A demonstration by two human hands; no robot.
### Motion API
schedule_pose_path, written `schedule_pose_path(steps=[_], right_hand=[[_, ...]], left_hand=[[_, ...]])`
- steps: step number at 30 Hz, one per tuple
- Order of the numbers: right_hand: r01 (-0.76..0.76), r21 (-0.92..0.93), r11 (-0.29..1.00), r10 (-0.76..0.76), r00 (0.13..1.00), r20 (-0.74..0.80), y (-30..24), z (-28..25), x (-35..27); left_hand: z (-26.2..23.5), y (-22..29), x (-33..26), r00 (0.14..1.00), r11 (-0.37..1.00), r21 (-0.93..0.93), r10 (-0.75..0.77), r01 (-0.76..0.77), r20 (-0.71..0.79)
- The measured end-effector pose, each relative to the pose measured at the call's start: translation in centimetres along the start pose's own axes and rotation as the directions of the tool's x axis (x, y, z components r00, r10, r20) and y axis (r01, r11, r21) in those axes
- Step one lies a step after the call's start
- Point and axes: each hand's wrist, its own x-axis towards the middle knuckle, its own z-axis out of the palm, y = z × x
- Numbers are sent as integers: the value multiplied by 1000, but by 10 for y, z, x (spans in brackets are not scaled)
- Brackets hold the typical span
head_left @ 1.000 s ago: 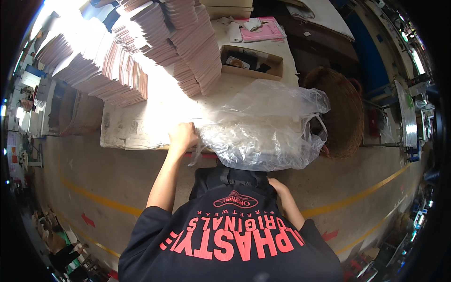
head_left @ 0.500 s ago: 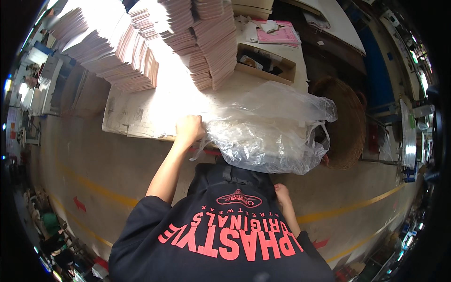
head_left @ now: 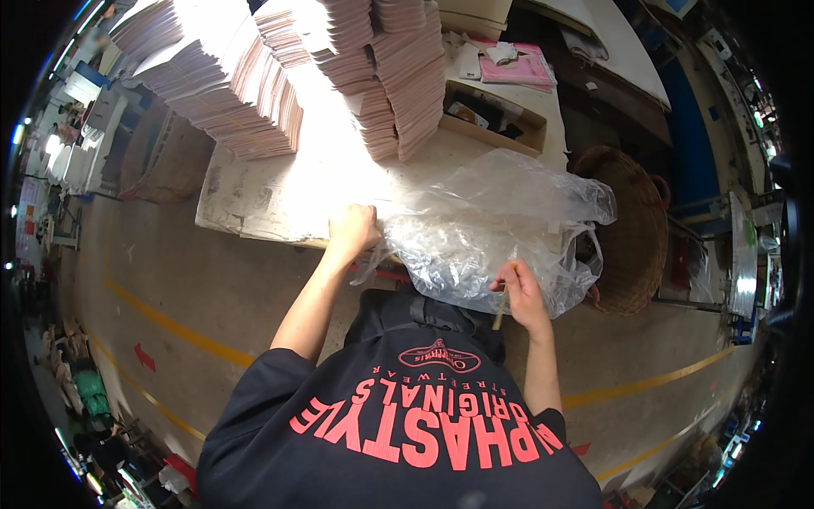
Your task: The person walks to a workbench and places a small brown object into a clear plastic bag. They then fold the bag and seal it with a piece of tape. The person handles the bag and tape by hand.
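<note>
A clear, crinkled plastic bag (head_left: 458, 242) lies over the front edge of the pale worktable (head_left: 254, 195). My left hand (head_left: 354, 227) is a closed fist at the bag's left end, gripping the gathered plastic; a loose tail of it hangs below the fist. What the bag holds, if anything, cannot be made out. Over the bag's front right part is my right hand (head_left: 524, 293), fingers pinched together on a thin yellowish-tan strip (head_left: 499, 316) that hangs down from them.
Tall stacks of pinkish sheets (head_left: 254, 102) stand at the table's back left. An open cardboard box (head_left: 530, 140) with small dark items and pink papers (head_left: 521, 66) are at the back right. A round wicker basket (head_left: 640, 254) stands right of the table.
My right hand has risen from beside my waist to over the bag, bringing the tan strip into view. My left hand keeps its grip on the bag. The view has shifted slightly.
</note>
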Motion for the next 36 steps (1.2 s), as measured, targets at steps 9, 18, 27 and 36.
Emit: schedule_pose_path(steps=[9, 18, 27, 36], right_hand=[[-355, 158, 922, 337, 933, 128, 14, 72, 77], [114, -805, 582, -80, 993, 83, 51, 84, 110], [205, -834, 512, -220, 970, 103, 62, 80, 109], [277, -834, 478, -280, 947, 154, 63, 74, 105]], left_hand=[[-8, 33, -40, 977, 991, -62, -102, 115, 189], [-16, 27, -54, 965, 971, -100, -197, 216, 172], [-37, 17, -66, 944, 972, -148, -133, 185, 302], [-35, 14, -72, 894, 960, -123, -181, 251, 410]])
